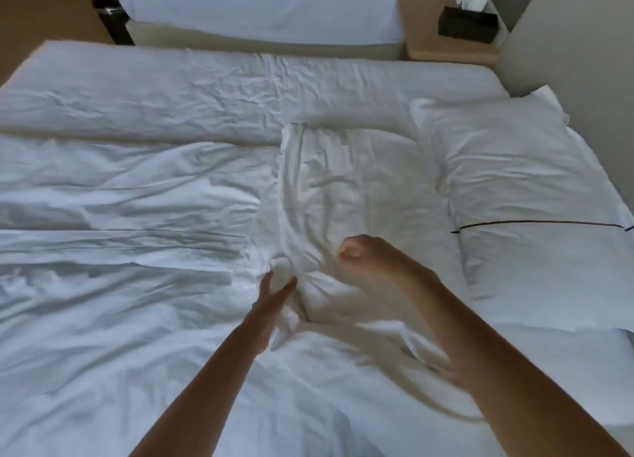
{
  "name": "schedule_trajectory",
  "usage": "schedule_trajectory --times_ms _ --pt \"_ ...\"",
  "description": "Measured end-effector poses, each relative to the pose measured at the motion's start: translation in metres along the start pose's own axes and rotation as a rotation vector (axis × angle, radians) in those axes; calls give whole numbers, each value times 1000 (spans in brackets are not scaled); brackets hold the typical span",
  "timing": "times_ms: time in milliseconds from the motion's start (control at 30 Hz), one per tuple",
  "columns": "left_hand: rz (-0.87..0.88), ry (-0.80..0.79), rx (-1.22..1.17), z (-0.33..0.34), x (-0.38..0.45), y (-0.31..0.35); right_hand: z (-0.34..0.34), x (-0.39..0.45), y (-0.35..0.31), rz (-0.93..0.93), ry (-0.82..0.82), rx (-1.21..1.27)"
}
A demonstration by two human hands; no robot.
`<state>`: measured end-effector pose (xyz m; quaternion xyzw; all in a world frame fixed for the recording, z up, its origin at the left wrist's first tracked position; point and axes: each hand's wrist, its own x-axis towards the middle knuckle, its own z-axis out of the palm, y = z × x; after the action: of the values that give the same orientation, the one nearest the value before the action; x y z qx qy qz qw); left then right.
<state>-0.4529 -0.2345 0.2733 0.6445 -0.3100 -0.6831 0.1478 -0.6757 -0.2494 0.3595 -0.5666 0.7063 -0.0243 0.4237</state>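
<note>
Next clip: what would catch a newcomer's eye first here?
Two bare forearms reach over a rumpled white bed: the right hand balled in a fist over the middle pillow, the left hand with straight fingers at its near end. A second pillow with a dark stripe lies to the right.

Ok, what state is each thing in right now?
Middle pillow: lying flat, creased.
Right pillow: lying flat, untouched.
Duvet: spread out, rumpled.
Left hand: fingers straight, touching the middle pillow's near end.
Right hand: curled in a fist over the middle pillow.
Tissue box: tissue sticking out.
</note>
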Motion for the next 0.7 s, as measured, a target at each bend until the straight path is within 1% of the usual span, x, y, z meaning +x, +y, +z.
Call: schedule_trajectory --times_ms 33,67,100,133,167,200,267,300,367,400,433,500,533,567,600,633,700 --pt "8 24 73 2 8 -7 -16 -11 15 86 -105 34" --pt "1 41 118 5 9 -11 -22 -22 27 193 -252 97" --pt "-16 51 125 11 4 -11 -16 -33 37 282 -386 145" --pt "-14 64 137 14 0 -11 -1 -43 41 318 -479 124" --pt "-9 66 166 16 -1 -14 24 -50 45 282 -537 22" --pt "-7 68 172 16 -2 -19 56 -57 46 210 -552 -98" --pt "38 82 85 11 -4 -24 122 -69 34 66 -515 -154" --pt "47 66 9 7 -3 -27 145 -72 24 16 -439 -123" --pt "37 -26 -131 7 -11 -21 165 -78 -3 -80 -167 -47" --pt "56 -89 -145 8 -14 -15 168 -82 -16 -108 -33 -21" --pt "88 -133 -100 9 -19 -4 169 -86 -27 -136 66 -20" --pt "143 -196 -16 11 -24 22 167 -92 -45 -209 185 -65" --pt "172 -224 16 10 -20 33 168 -93 -50 -243 203 -84" --pt "177 -212 66 10 -16 40 171 -92 -52 -258 191 -99" --pt "181 -158 133 6 -9 39 176 -91 -51 -258 143 -109" --pt "169 -73 186 -1 0 30 183 -89 -46 -245 53 -100" --pt "99 88 280 -17 16 3 200 -77 -23 -193 -211 -32"
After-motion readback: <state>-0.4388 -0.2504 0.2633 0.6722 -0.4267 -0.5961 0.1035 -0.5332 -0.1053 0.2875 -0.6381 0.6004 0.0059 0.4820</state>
